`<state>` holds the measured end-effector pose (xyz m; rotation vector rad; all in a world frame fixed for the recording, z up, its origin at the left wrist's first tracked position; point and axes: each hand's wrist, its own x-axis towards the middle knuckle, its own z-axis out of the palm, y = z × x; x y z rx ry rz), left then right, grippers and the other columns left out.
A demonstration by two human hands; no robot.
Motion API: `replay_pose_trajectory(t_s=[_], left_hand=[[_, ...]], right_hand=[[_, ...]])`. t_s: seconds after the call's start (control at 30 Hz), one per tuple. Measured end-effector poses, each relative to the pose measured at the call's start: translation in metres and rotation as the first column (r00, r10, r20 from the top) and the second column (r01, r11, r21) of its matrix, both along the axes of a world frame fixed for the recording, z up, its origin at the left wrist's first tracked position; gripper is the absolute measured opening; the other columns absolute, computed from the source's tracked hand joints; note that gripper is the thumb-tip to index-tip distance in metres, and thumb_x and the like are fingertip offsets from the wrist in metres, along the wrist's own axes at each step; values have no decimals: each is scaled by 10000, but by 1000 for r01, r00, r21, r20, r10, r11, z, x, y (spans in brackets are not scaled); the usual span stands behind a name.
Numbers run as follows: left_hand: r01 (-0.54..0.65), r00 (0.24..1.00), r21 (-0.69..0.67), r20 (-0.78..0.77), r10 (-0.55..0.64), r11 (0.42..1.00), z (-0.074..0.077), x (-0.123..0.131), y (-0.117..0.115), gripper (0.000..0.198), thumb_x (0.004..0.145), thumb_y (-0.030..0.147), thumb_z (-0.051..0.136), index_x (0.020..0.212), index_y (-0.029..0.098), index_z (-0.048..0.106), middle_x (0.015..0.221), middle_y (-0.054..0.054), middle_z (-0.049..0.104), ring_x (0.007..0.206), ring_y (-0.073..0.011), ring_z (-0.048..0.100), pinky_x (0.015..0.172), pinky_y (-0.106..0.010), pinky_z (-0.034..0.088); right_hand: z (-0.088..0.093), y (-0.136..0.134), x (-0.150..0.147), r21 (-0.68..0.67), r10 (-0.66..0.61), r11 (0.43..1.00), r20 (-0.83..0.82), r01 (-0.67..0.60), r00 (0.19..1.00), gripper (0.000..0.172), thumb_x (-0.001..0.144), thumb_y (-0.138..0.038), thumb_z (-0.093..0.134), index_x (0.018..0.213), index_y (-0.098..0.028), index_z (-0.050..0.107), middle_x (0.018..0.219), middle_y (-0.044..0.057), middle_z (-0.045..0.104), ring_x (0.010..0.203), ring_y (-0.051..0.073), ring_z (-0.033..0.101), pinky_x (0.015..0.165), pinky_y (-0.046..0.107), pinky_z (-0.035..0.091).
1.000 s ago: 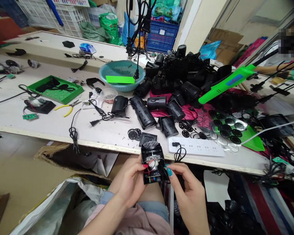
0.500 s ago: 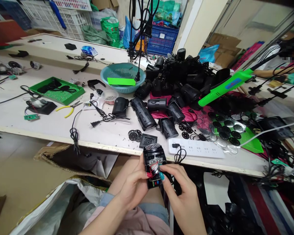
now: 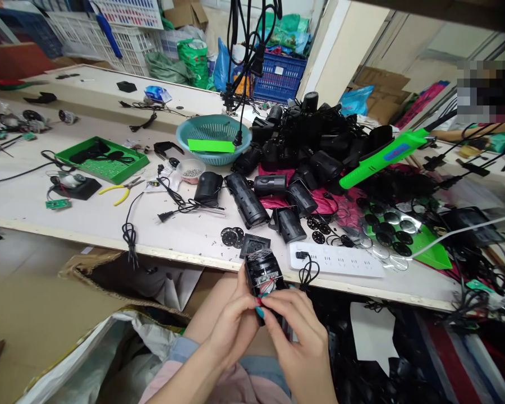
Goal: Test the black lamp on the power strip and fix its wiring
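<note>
My left hand (image 3: 232,321) grips a small open black housing (image 3: 262,270) from its left side, just below the table's front edge. Red wires and a metal part show inside it. My right hand (image 3: 298,340) lies over the housing's lower half, fingertips pressed into its open face beside my left thumb. A black cable runs from the housing up to a white power strip (image 3: 348,261) on the table. A square black cover (image 3: 255,245) and perforated black discs (image 3: 231,235) lie on the table right above my hands.
A heap of black housings (image 3: 311,140) fills the table's middle, with a teal basket (image 3: 213,137), a green tray (image 3: 103,159), yellow pliers (image 3: 118,191) and a green-handled tool (image 3: 381,157). Cables trail off the front edge. A white bag (image 3: 109,350) and cardboard box sit below left.
My right hand has slid down and left over the housing's open face, covering its lower half. Both hands and the housing sit slightly lower, tilted left.
</note>
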<state>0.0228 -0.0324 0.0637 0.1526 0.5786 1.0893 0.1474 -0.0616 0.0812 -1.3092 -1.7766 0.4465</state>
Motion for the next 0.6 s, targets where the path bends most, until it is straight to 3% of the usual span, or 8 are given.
replay_pose_trajectory(t_s=[0.17,0.3,0.47,0.6], left_hand=[[-49,998,-37,39,50,998,2,1,3,620,668,45,561,1224,296,674,1188,22,724,1269,-222,530,1149,-380,299],[-63,997,-26,31,64,998,3,2,4,644,686,60,541,1273,301,651,1228,22,711,1295,-230,511,1158,-396,293],[-44,999,11,-29,45,999,3,1,2,690,741,72,562,1387,314,549,1268,12,690,1297,-229,509,1156,-389,276],[-32,997,-3,-75,32,999,3,0,0,625,781,86,586,1369,295,541,1212,2,704,1243,-215,545,1119,-358,312]], right_hand=[[-2,0,2,65,8,998,57,-11,998,241,898,-46,610,1029,-239,671,925,7,717,874,173,647,931,396,478],[-1,0,6,59,24,998,138,-33,990,237,910,-35,582,1046,-224,627,889,15,682,841,174,613,875,390,471],[10,-1,8,-91,97,993,307,-73,947,310,917,-41,506,1146,-221,614,975,70,630,893,225,577,755,384,482],[23,2,5,-225,204,965,328,-133,922,359,856,-9,479,1112,-220,617,1064,93,597,981,265,560,803,430,515]])
